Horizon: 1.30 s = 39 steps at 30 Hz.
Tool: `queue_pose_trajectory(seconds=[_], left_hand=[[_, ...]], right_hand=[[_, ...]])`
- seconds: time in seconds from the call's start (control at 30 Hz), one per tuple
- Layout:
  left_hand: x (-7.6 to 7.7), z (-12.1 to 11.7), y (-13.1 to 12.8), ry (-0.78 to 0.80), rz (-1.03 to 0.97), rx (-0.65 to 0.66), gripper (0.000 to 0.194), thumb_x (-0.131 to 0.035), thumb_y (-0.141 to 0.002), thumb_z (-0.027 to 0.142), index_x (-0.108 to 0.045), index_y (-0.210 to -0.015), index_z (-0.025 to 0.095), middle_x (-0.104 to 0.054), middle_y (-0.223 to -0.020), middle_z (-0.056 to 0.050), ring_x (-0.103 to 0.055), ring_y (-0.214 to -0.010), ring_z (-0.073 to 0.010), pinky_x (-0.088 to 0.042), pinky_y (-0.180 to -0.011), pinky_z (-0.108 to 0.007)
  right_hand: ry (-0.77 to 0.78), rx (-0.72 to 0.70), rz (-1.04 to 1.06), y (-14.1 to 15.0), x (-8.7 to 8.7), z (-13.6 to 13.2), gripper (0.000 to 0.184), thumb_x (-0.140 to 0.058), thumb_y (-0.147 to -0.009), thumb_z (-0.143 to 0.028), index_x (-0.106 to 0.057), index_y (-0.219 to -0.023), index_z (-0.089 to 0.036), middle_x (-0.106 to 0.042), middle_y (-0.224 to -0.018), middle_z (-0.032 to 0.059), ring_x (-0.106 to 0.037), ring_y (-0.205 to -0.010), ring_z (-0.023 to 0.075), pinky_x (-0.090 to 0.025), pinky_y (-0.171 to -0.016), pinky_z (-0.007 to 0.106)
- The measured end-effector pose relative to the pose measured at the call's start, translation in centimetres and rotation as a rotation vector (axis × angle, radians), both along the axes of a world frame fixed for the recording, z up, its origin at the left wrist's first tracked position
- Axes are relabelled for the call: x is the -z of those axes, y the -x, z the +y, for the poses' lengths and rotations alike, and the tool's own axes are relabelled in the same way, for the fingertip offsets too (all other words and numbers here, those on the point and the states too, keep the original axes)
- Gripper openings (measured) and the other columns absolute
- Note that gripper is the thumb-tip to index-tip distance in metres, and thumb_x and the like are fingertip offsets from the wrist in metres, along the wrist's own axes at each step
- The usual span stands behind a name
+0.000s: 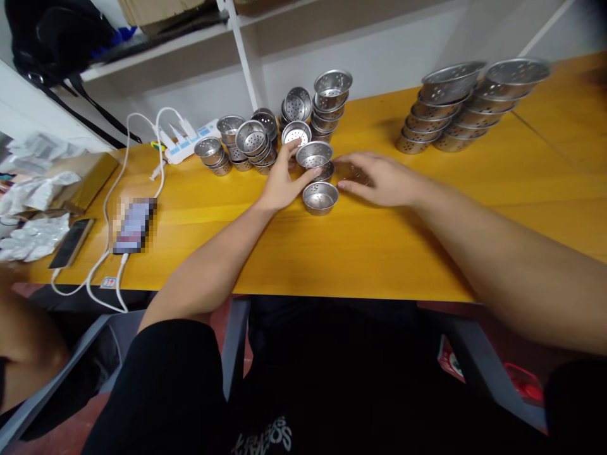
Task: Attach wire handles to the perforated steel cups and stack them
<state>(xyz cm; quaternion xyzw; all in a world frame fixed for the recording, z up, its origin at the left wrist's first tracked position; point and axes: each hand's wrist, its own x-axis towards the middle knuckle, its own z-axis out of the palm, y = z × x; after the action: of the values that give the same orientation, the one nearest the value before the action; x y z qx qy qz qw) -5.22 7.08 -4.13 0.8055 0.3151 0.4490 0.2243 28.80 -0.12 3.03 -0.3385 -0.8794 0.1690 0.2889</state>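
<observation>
Small perforated steel cups crowd the far middle of the yellow table [360, 253]. My left hand [283, 180] grips one steel cup [313, 153] that sits on top of another, thumb and fingers around its rim. A single steel cup [320, 197] stands on the table just right of that hand. My right hand [379, 179] lies flat, palm down, fingers apart, beside these cups; something small may be under it, but it is hidden. Behind are a cluster of stacked cups [251, 142] and a taller stack [332, 95].
Two leaning stacks of larger perforated steel bowls [455, 107] stand at the back right. A white power strip [187, 144] with cables and a phone [133, 224] lie at the left, near crumpled plastic bags [33, 189]. Another person's arm [23, 341] shows at the left edge.
</observation>
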Motion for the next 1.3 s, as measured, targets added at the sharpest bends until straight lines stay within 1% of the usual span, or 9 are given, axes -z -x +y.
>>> queue_pose_trajectory(seconds=[0.13, 0.3, 0.47, 0.67, 0.87, 1.0, 1.07, 1.17, 1.3], left_hand=[[0.7, 0.4, -0.1, 0.031, 0.001, 0.006, 0.112, -0.088, -0.107, 0.097, -0.041, -0.188, 0.037, -0.067, -0.188, -0.023, -0.067, -0.182, -0.0461, -0.056, -0.154, -0.075], [1.1, 0.5, -0.4, 0.027, 0.041, 0.041, 0.102, -0.082, -0.117, 0.085, -0.036, -0.193, 0.035, -0.065, -0.189, -0.023, -0.068, -0.181, -0.0435, -0.052, -0.158, -0.078], [0.1, -0.5, -0.1, 0.037, 0.054, 0.04, 0.094, -0.087, -0.114, 0.077, -0.046, -0.186, 0.032, -0.068, -0.188, -0.023, -0.068, -0.182, -0.0435, -0.051, -0.159, -0.074], [-1.5, -1.8, -0.7, 0.111, 0.019, 0.09, 0.091, -0.087, -0.112, 0.08, -0.053, -0.175, 0.024, -0.078, -0.18, -0.027, -0.079, -0.172, -0.042, -0.06, -0.151, -0.068], [-1.5, -2.0, -1.0, 0.106, 0.011, 0.1, 0.084, -0.086, -0.115, 0.073, -0.053, -0.174, 0.024, -0.077, -0.181, -0.027, -0.078, -0.173, -0.0404, -0.061, -0.152, -0.065], [-0.9, -1.8, -0.9, 0.103, 0.036, 0.072, 0.094, -0.082, -0.116, 0.083, -0.047, -0.182, 0.027, -0.071, -0.188, -0.027, -0.074, -0.178, -0.0415, -0.058, -0.155, -0.067], [-0.5, -1.4, -0.8, 0.107, 0.037, 0.042, 0.104, -0.081, -0.112, 0.092, -0.043, -0.185, 0.029, -0.066, -0.192, -0.027, -0.07, -0.182, -0.0438, -0.056, -0.156, -0.07], [-0.2, -0.6, -0.8, 0.107, 0.019, 0.011, 0.112, -0.076, -0.109, 0.104, -0.043, -0.188, 0.032, -0.058, -0.199, -0.027, -0.062, -0.188, -0.0466, -0.053, -0.157, -0.073], [-0.8, -0.2, -0.7, 0.073, -0.022, -0.05, 0.105, -0.053, -0.113, 0.113, -0.052, -0.185, 0.036, -0.061, -0.194, -0.02, -0.06, -0.188, -0.0445, -0.052, -0.156, -0.072]], right_hand=[[0.001, 0.015, 0.099, 0.2, -0.1, -0.6, 0.089, -0.075, -0.118, -0.088, -0.07, -0.189, -0.034, -0.084, -0.176, 0.0179, -0.085, -0.154, 0.0553, -0.071, -0.133, 0.083], [-0.06, 0.001, 0.077, 0.5, -0.5, -0.8, 0.07, -0.072, -0.123, -0.074, -0.074, -0.182, -0.037, -0.083, -0.178, 0.0154, -0.086, -0.148, 0.0512, -0.071, -0.131, 0.085], [-0.082, 0.012, 0.029, 0.5, -1.1, -1.1, 0.058, -0.07, -0.125, -0.063, -0.079, -0.177, -0.038, -0.088, -0.167, 0.0148, -0.087, -0.142, 0.0486, -0.072, -0.128, 0.083], [-0.082, -0.005, 0.048, 0.8, -1.4, -1.2, 0.056, -0.068, -0.125, -0.058, -0.084, -0.175, -0.036, -0.085, -0.175, 0.0152, -0.082, -0.16, 0.0504, -0.068, -0.136, 0.082], [-0.105, -0.006, 0.003, 0.8, -1.2, -1.1, 0.061, -0.066, -0.125, -0.054, -0.083, -0.178, -0.031, -0.085, -0.176, 0.0181, -0.081, -0.163, 0.0506, -0.066, -0.139, 0.082], [-0.111, 0.006, 0.01, 0.7, -1.5, -1.5, 0.071, -0.068, -0.122, -0.058, -0.077, -0.184, -0.024, -0.081, -0.177, 0.0241, -0.081, -0.16, 0.0553, -0.067, -0.135, 0.086], [-0.122, 0.015, 0.048, 0.5, -2.0, -1.9, 0.068, -0.07, -0.121, -0.057, -0.078, -0.182, -0.03, -0.083, -0.172, 0.0219, -0.085, -0.148, 0.053, -0.069, -0.132, 0.084], [-0.092, -0.031, 0.08, 0.2, -2.9, -2.6, 0.049, -0.078, -0.115, -0.057, -0.089, -0.163, -0.048, -0.085, -0.162, 0.0112, -0.086, -0.126, 0.0447, -0.075, -0.119, 0.077], [0.001, -0.204, -0.017, 0.2, -3.1, -3.2, 0.037, -0.086, -0.106, -0.059, -0.099, -0.134, -0.039, -0.079, -0.164, 0.0139, -0.084, -0.119, 0.0425, -0.077, -0.109, 0.073]])
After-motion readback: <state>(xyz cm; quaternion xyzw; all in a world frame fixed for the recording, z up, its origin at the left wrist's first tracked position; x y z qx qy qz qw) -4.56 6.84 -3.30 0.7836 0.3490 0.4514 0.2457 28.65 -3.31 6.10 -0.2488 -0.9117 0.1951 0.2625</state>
